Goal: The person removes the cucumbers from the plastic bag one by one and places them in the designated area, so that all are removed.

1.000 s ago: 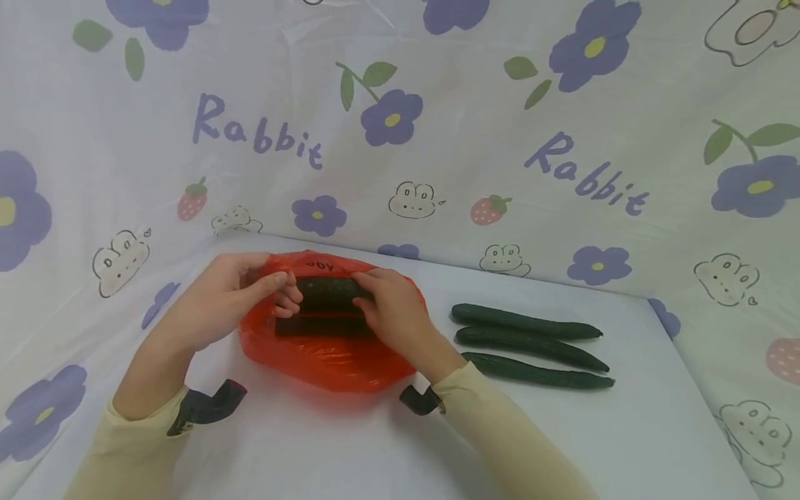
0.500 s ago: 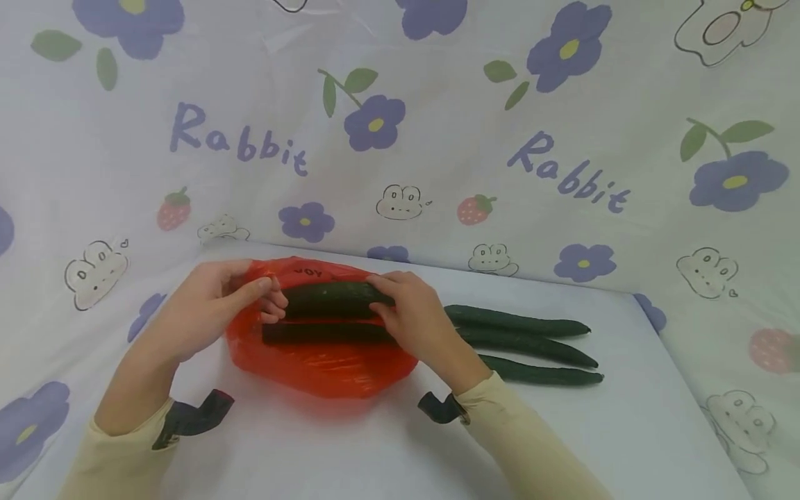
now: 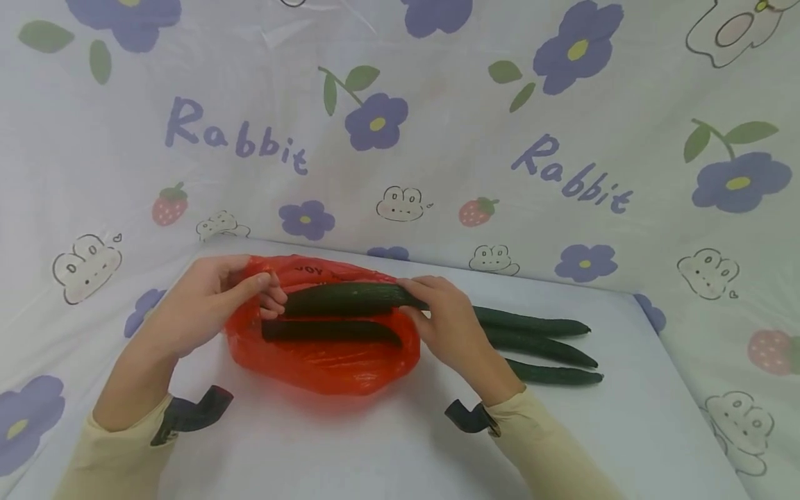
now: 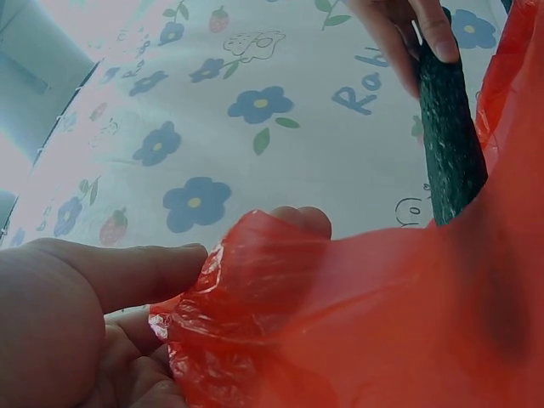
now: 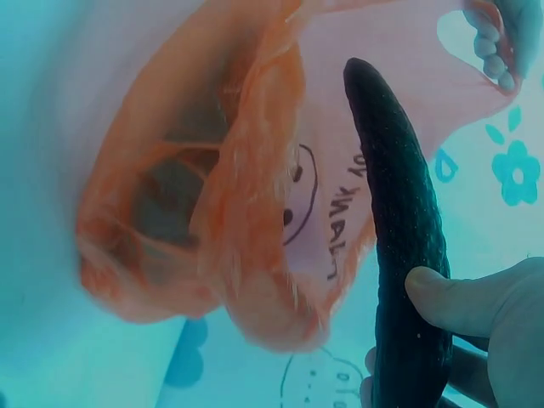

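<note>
My left hand [image 3: 215, 298] pinches the rim of a red plastic bag [image 3: 331, 364] between thumb and fingers, at the bag's left side. A dark green cucumber [image 3: 344, 298] is gripped near its right end by my right hand [image 3: 446, 323]. It lies sideways across the bag's mouth, its other end near my left fingers. Lower in the bag, a second cucumber [image 3: 331, 331] shows dark against the red film. The right wrist view has my right thumb [image 5: 459, 297] pressed along the held cucumber [image 5: 404, 204], beside the bag's printed side [image 5: 314, 204].
Three more cucumbers [image 3: 544, 346] lie side by side on the white table [image 3: 644, 423], right of the bag and partly behind my right forearm. A white cloth [image 3: 462, 146] with flowers, rabbits and lettering hangs behind the table.
My right hand has moved right with the cucumber in its grip, so more of both cucumbers at the bag shows. The left hand keeps its hold on the bag. The head view has shifted slightly.
</note>
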A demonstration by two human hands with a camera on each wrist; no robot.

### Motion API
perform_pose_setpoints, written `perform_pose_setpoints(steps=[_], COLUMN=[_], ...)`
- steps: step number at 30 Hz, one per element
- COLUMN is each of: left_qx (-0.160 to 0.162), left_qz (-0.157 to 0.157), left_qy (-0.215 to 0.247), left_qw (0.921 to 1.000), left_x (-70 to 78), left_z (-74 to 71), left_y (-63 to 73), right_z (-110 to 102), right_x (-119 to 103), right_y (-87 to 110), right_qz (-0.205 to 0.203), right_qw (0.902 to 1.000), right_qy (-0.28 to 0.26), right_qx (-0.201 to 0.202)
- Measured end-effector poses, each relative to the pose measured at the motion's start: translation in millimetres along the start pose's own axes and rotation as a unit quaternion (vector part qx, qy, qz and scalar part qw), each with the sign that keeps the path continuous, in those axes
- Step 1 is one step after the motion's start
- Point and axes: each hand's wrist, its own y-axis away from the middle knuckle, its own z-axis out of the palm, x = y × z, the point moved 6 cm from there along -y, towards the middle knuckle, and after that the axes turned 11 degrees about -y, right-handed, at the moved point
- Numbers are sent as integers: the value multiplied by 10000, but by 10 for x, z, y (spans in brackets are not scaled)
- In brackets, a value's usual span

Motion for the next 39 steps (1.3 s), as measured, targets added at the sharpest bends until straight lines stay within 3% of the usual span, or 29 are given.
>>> perform_pose_setpoints(steps=[10,29,39], left_qx=[-49,-15,-26], left_qz=[-93,-91,-148], left_qy=[84,-8,-87], left_qw=[9999,10000,9998], left_x=[-18,-18,-15], left_z=[-4,-13,-15], left_y=[-15,-19,-8], right_z=[-201,-500,-713], right_x=[85,296,379], right_y=[117,352,543], right_qz=[199,390,192], right_qw=[9994,9990,9991], right_qy=[36,-71,4], right_qx=[269,213,381])
